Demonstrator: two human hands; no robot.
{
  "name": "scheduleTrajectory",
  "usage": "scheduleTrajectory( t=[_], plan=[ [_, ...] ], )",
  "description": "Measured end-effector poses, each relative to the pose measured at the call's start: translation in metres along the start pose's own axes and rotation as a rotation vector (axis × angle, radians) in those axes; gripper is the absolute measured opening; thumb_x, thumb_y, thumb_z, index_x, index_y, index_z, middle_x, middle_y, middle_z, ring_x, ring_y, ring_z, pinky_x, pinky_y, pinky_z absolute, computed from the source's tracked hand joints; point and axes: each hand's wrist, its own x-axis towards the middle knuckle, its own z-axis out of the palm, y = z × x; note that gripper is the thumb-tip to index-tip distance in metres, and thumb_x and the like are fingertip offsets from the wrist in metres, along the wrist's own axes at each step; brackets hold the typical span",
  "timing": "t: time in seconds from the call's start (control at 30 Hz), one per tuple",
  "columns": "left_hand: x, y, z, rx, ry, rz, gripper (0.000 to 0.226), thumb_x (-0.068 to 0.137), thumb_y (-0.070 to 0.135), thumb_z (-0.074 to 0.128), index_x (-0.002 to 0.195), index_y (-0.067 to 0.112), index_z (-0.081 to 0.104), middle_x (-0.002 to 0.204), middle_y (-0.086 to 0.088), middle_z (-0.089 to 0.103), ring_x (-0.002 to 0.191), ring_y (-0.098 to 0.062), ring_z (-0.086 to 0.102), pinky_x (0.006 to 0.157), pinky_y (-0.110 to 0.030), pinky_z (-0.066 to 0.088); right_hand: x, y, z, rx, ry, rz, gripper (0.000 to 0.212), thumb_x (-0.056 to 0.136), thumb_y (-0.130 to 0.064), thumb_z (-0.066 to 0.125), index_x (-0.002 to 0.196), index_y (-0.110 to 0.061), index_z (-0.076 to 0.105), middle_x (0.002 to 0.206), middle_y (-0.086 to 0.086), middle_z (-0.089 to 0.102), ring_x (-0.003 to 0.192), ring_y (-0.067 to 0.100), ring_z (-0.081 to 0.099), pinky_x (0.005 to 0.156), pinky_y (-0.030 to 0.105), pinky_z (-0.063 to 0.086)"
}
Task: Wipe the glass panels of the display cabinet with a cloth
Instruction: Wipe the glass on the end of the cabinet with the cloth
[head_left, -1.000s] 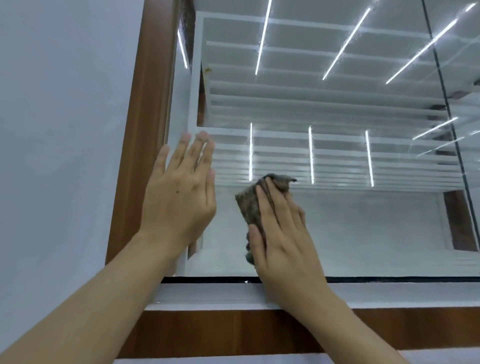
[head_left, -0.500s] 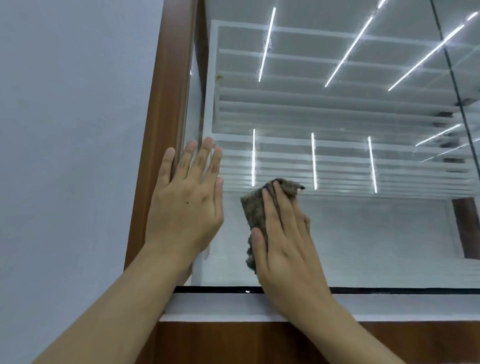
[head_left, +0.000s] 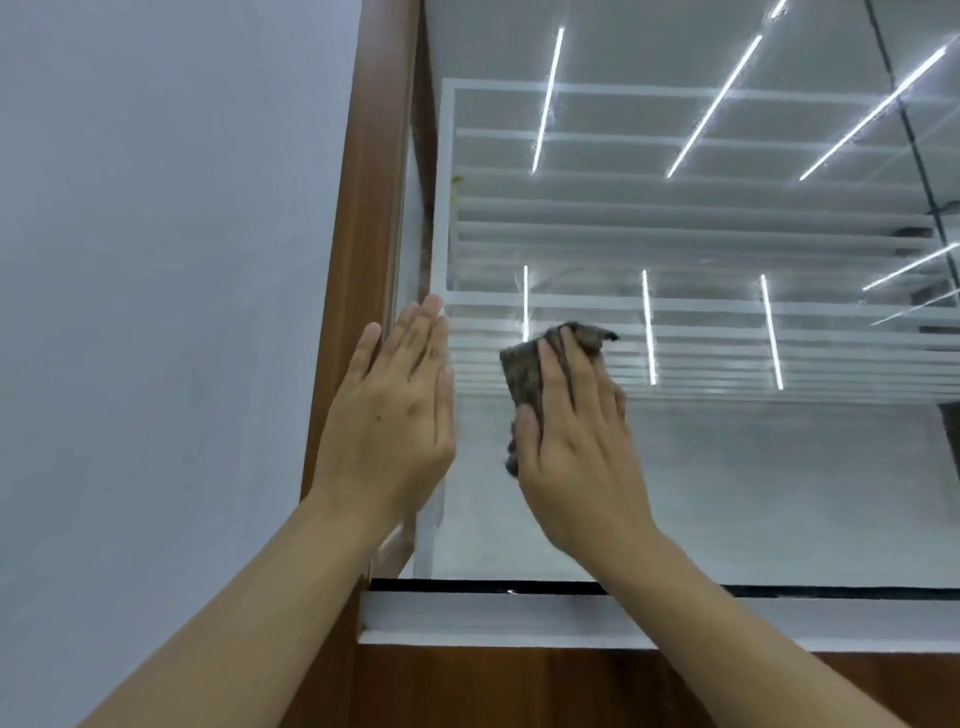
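Item: glass panel (head_left: 727, 467) of the display cabinet, smooth and glossy, carrying thin white reflected light strips (head_left: 545, 98) and pale horizontal slats behind it. Surround: upright wooden frame (head_left: 363, 208), brown with a satin grain, set against a plain matt grey wall (head_left: 156, 260). Below the pane were a narrow black seal strip (head_left: 779, 591) and a flat white ledge (head_left: 519, 618). Cloth (head_left: 524, 374): mottled grey-brown, nubbly, folded to a rough oblong, lying flat on the glass near its left edge. My right hand (head_left: 576, 447) pressed it there with straight fingers laid over it, the thumb along its lower edge; whether the thumb hooked the fabric I could not tell. My left hand (head_left: 389, 410) was spread flat, fingers together and straight, holding nothing, on the glass beside the frame and just left of the cloth.
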Motion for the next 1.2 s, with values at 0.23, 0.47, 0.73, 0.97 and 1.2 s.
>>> scheduleTrajectory(
  t=[0.23,0.47,0.73,0.97,1.2],
  plan=[
    [-0.010,-0.035,-0.007,-0.081,0.014,-0.074,0.055,0.105,0.027,0.020,0.159,0.018,0.010,0.169,0.004,0.005,0.156,-0.009,-0.005,0.127,-0.033,0.002,0.004,-0.030,0.015,-0.014,-0.019,-0.155,0.057,0.106,-0.028,0.027,0.159,-0.009,0.020,0.167,0.011,0.013,0.156,0.023,0.004,0.125,0.046,0.013],
    [-0.012,-0.037,-0.006,-0.061,0.046,-0.085,0.056,0.106,0.027,0.020,0.160,0.016,0.016,0.169,0.004,0.009,0.156,-0.009,-0.001,0.128,-0.034,0.001,0.033,-0.034,0.013,0.022,-0.023,-0.041,0.060,0.104,-0.033,0.023,0.159,-0.009,0.019,0.167,0.010,0.014,0.155,0.024,0.007,0.125,0.046,0.013],
    [-0.013,-0.040,-0.005,-0.050,0.092,-0.091,0.056,0.104,0.028,0.020,0.158,0.013,0.027,0.167,0.002,0.020,0.156,-0.011,0.010,0.128,-0.039,0.005,-0.055,-0.034,0.010,-0.059,-0.123,-0.287,0.058,0.104,-0.033,0.028,0.159,-0.012,0.023,0.167,0.007,0.018,0.155,0.020,0.011,0.124,0.038,0.013],
    [-0.018,-0.039,-0.008,-0.086,0.110,-0.117,0.056,0.103,0.028,0.021,0.156,0.011,0.030,0.166,0.001,0.024,0.156,-0.012,0.012,0.128,-0.041,0.008,0.080,-0.057,0.011,0.000,-0.078,-0.153,0.057,0.106,-0.031,0.026,0.159,-0.011,0.018,0.168,0.010,0.011,0.155,0.024,0.003,0.125,0.037,-0.002],
    [-0.020,-0.051,-0.011,-0.309,0.050,-0.101,0.053,0.106,0.020,0.028,0.158,0.016,0.026,0.167,0.009,0.018,0.154,-0.001,0.004,0.128,-0.041,0.013,0.049,-0.041,0.018,-0.064,-0.128,-0.501,0.054,0.106,-0.032,0.030,0.154,-0.008,0.033,0.163,0.013,0.029,0.153,0.027,0.020,0.123,0.048,0.025]
  ],
)
